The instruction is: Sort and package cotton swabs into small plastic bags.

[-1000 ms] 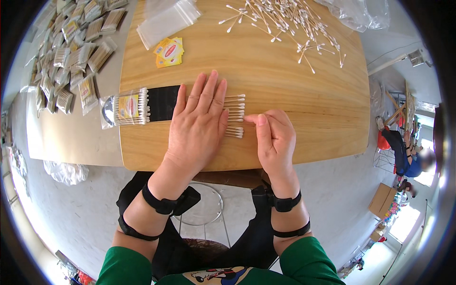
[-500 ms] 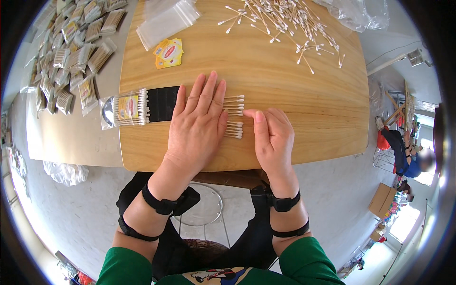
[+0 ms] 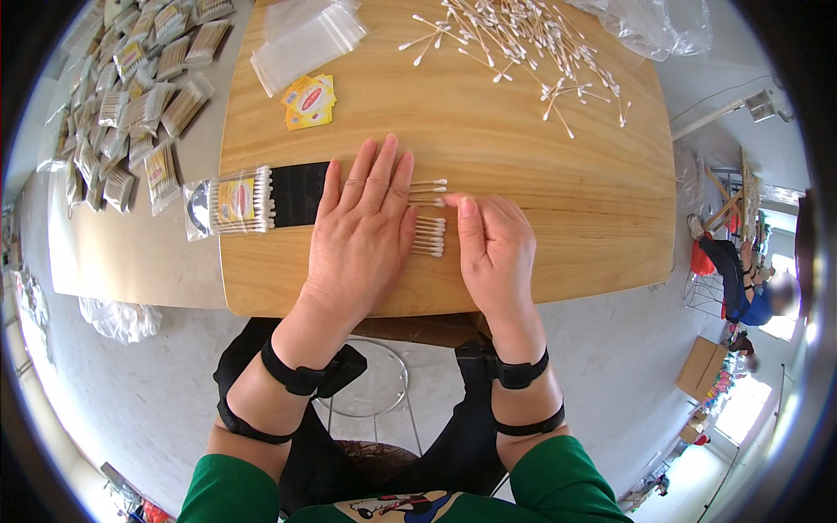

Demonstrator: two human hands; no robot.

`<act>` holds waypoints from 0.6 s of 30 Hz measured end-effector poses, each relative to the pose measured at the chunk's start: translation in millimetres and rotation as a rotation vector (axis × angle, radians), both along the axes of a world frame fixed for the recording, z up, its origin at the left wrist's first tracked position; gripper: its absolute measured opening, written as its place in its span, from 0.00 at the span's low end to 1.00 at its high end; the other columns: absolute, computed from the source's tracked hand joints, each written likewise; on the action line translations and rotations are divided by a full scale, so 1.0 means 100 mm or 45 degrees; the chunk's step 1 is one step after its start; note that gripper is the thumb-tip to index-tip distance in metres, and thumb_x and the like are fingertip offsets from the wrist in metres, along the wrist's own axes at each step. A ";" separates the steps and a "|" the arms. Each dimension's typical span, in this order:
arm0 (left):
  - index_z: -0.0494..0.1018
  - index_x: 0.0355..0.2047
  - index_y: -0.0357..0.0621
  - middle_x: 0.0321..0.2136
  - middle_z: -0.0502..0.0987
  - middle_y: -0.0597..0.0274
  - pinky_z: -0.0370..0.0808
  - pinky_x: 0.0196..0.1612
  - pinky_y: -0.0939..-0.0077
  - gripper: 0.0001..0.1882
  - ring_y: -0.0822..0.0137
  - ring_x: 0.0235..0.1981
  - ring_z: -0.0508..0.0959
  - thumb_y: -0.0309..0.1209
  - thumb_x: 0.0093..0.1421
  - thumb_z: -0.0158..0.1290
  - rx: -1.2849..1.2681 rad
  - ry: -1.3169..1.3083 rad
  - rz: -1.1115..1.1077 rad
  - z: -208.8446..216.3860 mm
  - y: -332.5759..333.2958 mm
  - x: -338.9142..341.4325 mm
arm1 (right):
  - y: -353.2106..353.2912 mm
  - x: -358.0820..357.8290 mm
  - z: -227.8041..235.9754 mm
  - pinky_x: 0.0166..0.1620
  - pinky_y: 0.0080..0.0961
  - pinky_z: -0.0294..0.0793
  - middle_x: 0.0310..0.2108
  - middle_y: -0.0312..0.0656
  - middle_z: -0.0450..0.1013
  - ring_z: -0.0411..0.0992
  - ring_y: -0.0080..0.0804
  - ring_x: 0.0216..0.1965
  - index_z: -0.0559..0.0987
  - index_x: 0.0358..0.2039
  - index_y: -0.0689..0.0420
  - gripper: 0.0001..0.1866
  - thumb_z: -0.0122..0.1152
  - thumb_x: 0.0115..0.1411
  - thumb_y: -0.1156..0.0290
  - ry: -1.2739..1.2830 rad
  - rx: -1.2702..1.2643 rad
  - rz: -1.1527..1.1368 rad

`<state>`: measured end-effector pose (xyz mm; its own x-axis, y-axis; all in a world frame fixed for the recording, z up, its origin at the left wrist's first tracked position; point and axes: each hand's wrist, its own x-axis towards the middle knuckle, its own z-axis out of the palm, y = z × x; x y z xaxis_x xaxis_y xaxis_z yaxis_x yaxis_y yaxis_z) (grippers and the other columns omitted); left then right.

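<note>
My left hand (image 3: pixel 356 209) lies flat on the wooden table, fingers stretched out. It covers the middle of a row of cotton swabs (image 3: pixel 429 237), whose white tips stick out on its right. Nearer me the tips sit close together; the few farther ones are spaced apart. My right hand (image 3: pixel 497 244) is mostly curled, thumb up. Its index finger points left and touches the tip of one swab; nothing shows in its grasp. Left of my left hand is a black strip (image 3: pixel 298 193), and beside that a clear bag of swabs (image 3: pixel 240 200) with a yellow card.
Loose swabs (image 3: pixel 532 48) lie piled at the far right, near a crumpled plastic bag (image 3: pixel 656 30). Empty clear bags (image 3: pixel 305 48) and yellow cards (image 3: pixel 309 102) lie at the far left. Many filled packets (image 3: pixel 131 113) cover the adjoining table. A person (image 3: pixel 757 283) sits off to the right.
My right index finger has shifted slightly toward me and left. More swab tips now sit in the close group nearer me, with fewer beyond. My left hand stays almost in place.
</note>
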<state>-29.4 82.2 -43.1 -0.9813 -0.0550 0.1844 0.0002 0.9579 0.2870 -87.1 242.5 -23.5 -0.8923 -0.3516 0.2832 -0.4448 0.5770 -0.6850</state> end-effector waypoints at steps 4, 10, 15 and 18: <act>0.64 0.69 0.42 0.72 0.61 0.57 0.55 0.74 0.52 0.28 0.57 0.74 0.59 0.34 0.70 0.50 0.046 0.022 -0.006 0.04 0.01 -0.01 | 0.09 -0.05 0.00 0.32 0.34 0.71 0.23 0.41 0.73 0.71 0.38 0.25 0.84 0.33 0.59 0.09 0.59 0.69 0.70 0.036 -0.059 0.043; 0.67 0.66 0.39 0.70 0.63 0.52 0.55 0.73 0.49 0.26 0.53 0.73 0.60 0.33 0.70 0.49 0.101 0.010 -0.009 0.07 0.00 -0.02 | 0.67 -0.41 -0.13 0.38 0.26 0.75 0.36 0.39 0.75 0.72 0.28 0.34 0.80 0.44 0.59 0.09 0.67 0.65 0.73 -0.163 -0.244 -0.282; 0.67 0.66 0.37 0.70 0.64 0.52 0.55 0.73 0.49 0.26 0.52 0.72 0.61 0.35 0.71 0.47 0.158 0.041 -0.036 0.05 0.00 0.00 | 0.98 -1.01 -0.09 0.45 0.33 0.77 0.45 0.45 0.74 0.74 0.37 0.42 0.76 0.49 0.59 0.17 0.69 0.63 0.68 -0.059 0.260 -0.449; 0.67 0.65 0.36 0.69 0.64 0.51 0.56 0.73 0.49 0.25 0.52 0.72 0.61 0.35 0.71 0.47 0.178 0.054 -0.043 0.05 0.00 0.00 | 0.91 -1.33 -0.09 0.48 0.39 0.76 0.46 0.48 0.75 0.75 0.45 0.43 0.76 0.47 0.58 0.19 0.69 0.62 0.61 -0.003 0.476 -0.419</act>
<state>-29.3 82.2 -38.3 -0.9745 -0.0500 0.2187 0.0469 0.9079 0.4166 -220.5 333.1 -32.8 -0.9735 -0.1285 0.1893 -0.1966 0.8929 -0.4051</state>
